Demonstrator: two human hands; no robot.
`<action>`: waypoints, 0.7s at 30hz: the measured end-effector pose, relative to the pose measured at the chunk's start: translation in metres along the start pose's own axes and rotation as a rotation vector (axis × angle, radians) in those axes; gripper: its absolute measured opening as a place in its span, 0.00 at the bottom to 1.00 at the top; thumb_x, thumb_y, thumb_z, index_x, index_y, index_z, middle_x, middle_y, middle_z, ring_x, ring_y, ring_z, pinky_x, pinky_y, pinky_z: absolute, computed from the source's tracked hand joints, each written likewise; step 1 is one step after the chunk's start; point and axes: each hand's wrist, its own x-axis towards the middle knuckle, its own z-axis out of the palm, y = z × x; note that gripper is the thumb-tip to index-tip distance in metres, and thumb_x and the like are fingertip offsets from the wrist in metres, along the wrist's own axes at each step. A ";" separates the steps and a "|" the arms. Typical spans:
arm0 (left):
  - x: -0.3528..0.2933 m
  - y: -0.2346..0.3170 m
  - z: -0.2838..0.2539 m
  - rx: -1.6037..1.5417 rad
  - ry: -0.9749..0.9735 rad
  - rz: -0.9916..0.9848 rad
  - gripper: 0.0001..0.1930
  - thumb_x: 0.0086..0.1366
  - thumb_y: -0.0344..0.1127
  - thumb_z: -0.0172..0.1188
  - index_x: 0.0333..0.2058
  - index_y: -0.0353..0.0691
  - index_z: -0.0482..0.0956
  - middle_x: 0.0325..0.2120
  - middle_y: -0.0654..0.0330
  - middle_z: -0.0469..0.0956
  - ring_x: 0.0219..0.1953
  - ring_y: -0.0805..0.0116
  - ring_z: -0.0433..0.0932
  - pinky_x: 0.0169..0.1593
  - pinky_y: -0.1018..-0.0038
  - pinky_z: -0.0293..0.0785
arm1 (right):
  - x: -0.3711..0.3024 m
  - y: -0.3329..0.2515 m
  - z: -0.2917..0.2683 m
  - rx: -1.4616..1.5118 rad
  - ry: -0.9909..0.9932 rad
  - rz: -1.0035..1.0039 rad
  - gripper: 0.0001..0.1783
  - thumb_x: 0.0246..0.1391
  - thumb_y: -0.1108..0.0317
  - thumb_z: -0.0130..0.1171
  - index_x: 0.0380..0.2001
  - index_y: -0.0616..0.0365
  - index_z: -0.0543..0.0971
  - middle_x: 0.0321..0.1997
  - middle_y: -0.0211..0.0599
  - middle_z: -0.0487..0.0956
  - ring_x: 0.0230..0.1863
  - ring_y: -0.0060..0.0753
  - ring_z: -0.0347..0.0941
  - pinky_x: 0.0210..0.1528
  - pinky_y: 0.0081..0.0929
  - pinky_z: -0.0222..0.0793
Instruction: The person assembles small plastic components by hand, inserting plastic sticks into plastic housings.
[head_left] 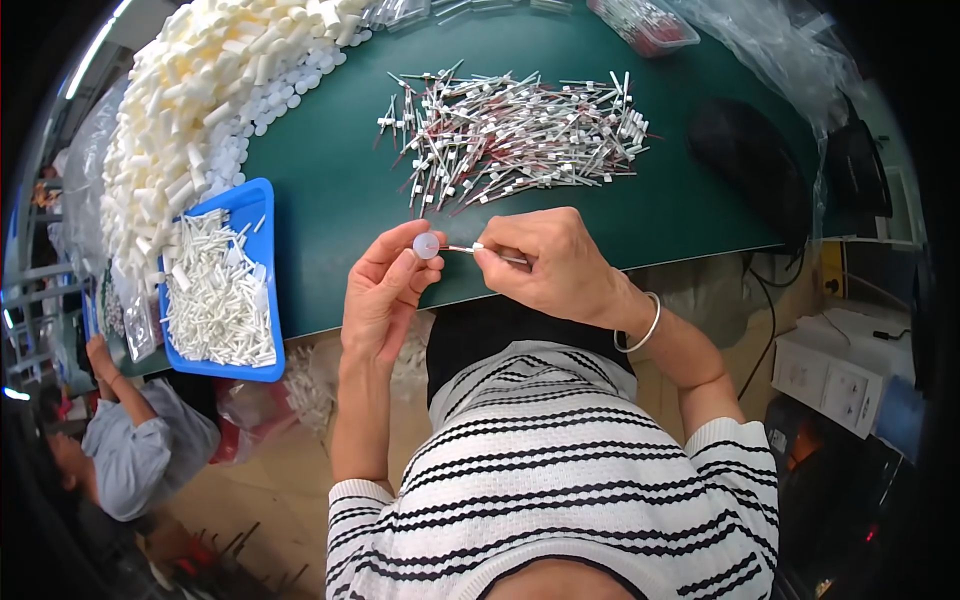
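Close to the table's front edge, my left hand (385, 285) pinches a small round whitish translucent disc (426, 246) between thumb and fingers. My right hand (548, 258) is closed on a thin rod-like piece with a white block (477, 247) on it. The piece's thin tip points left and meets the disc, or lies just in front of it; I cannot tell whether it goes in. Beyond my hands lies a wide heap of similar thin pieces (520, 135) with white blocks and reddish wires.
A blue tray (272, 300) of short white tubes stands left on the green table (340, 140). Behind it are piled cream cylinders (190, 120) and white discs (270, 100). A clear box (650, 25), plastic sheeting (760, 50) and a black bag (745, 150) lie far right. Another person (150, 440) sits left.
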 end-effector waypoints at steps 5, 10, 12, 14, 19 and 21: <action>0.000 0.002 0.001 0.010 -0.006 0.013 0.16 0.65 0.26 0.55 0.51 0.31 0.73 0.44 0.47 0.78 0.38 0.70 0.80 0.44 0.77 0.79 | -0.001 0.001 0.001 0.006 0.018 -0.004 0.05 0.46 0.74 0.59 0.20 0.62 0.75 0.12 0.35 0.67 0.12 0.29 0.62 0.17 0.27 0.57; -0.002 0.002 0.002 0.140 -0.017 0.114 0.15 0.64 0.25 0.57 0.50 0.31 0.74 0.43 0.49 0.78 0.39 0.68 0.79 0.45 0.75 0.78 | 0.000 -0.001 0.000 0.008 0.009 -0.003 0.05 0.46 0.75 0.59 0.20 0.62 0.75 0.12 0.35 0.67 0.12 0.30 0.62 0.17 0.27 0.57; -0.002 0.003 0.002 0.211 0.001 0.152 0.15 0.63 0.25 0.57 0.49 0.31 0.75 0.43 0.49 0.79 0.39 0.68 0.79 0.45 0.75 0.77 | 0.001 -0.002 0.000 0.004 0.010 -0.008 0.05 0.46 0.75 0.59 0.20 0.62 0.75 0.12 0.35 0.67 0.12 0.30 0.62 0.17 0.27 0.57; -0.002 0.004 0.002 0.250 0.008 0.157 0.15 0.63 0.25 0.58 0.49 0.30 0.75 0.43 0.50 0.79 0.39 0.68 0.79 0.45 0.74 0.77 | 0.001 -0.004 0.001 0.011 0.003 0.049 0.08 0.45 0.71 0.59 0.18 0.60 0.72 0.11 0.41 0.69 0.12 0.41 0.66 0.18 0.33 0.63; -0.003 0.003 0.000 0.269 0.026 0.165 0.15 0.62 0.24 0.58 0.48 0.30 0.75 0.43 0.50 0.79 0.39 0.68 0.79 0.45 0.74 0.77 | 0.001 -0.003 0.002 0.004 0.001 0.052 0.08 0.45 0.71 0.59 0.17 0.60 0.72 0.11 0.40 0.68 0.11 0.40 0.66 0.18 0.33 0.63; -0.003 0.003 -0.001 0.271 0.029 0.174 0.15 0.62 0.24 0.58 0.48 0.30 0.75 0.43 0.50 0.79 0.39 0.69 0.79 0.45 0.74 0.77 | 0.001 -0.003 0.003 0.000 -0.008 0.060 0.08 0.45 0.71 0.59 0.17 0.60 0.73 0.10 0.40 0.68 0.11 0.39 0.66 0.18 0.33 0.62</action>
